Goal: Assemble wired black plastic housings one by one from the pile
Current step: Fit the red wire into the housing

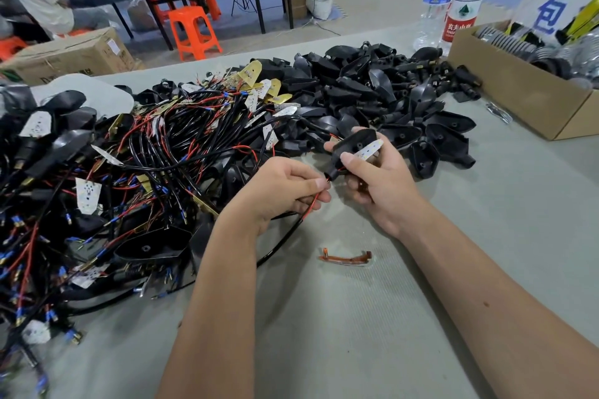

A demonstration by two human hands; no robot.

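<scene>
right hand (379, 185): grips a black housing (351, 147) above the table, thumb across its neck, fingers curled behind. Fingertips mostly hidden by the shell.
white LED board (369, 148): sits at the housing's open face, partly covered by the thumb; can't tell if fully seated.
left hand (282, 191): pinches the red wire (312, 202) between thumb and forefinger just below the housing's neck. Other fingers curled under, out of sight.
black cable (285, 236): runs from the left hand down across the table (356, 317); far end lost under the forearm.
wired pile (123, 172): tangled black/red leads, boards, housings at left; cut off by the left edge.
empty housings (382, 94): heap behind the hands.
orange strip (345, 257): lies alone on the table near the wrists; what it is, unclear.
cardboard box (518, 87): right, cropped, contents hard to make out.
bottles (453, 0): two, behind the box, tops cut off.
</scene>
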